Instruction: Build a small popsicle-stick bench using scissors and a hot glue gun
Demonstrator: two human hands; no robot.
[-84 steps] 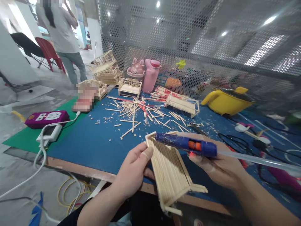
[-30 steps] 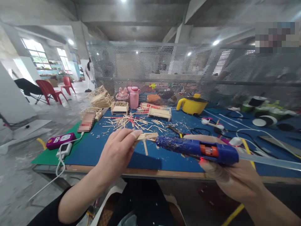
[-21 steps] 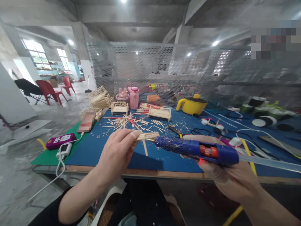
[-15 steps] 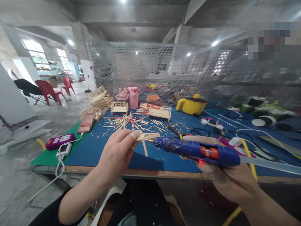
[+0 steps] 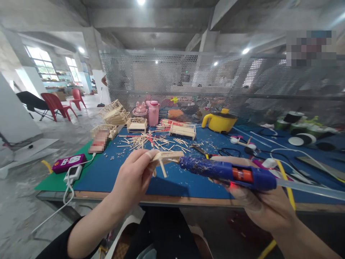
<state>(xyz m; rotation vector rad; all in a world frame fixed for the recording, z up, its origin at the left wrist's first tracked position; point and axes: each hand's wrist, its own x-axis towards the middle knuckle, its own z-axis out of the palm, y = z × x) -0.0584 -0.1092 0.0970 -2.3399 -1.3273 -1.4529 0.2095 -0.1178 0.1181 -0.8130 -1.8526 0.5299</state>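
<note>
Above near edge of blue table (image 5: 113, 172): small stick frame (image 5: 166, 157) pinched in left hand (image 5: 133, 177), grip closed on its left end, frame held level in air. Blue glue gun (image 5: 229, 173) clasped in right hand (image 5: 262, 207), grip wrapped around handle, nozzle touching frame's right end. Clear glue stick (image 5: 309, 189) seen projecting from gun's rear. On table beyond: loose wooden sticks (image 5: 151, 139) scattered, finished stick frames (image 5: 182, 130) standing near yellow pot (image 5: 220, 121), pink bottle (image 5: 153, 112) beside them. Purple power strip (image 5: 69, 162) lying at left end.
</note>
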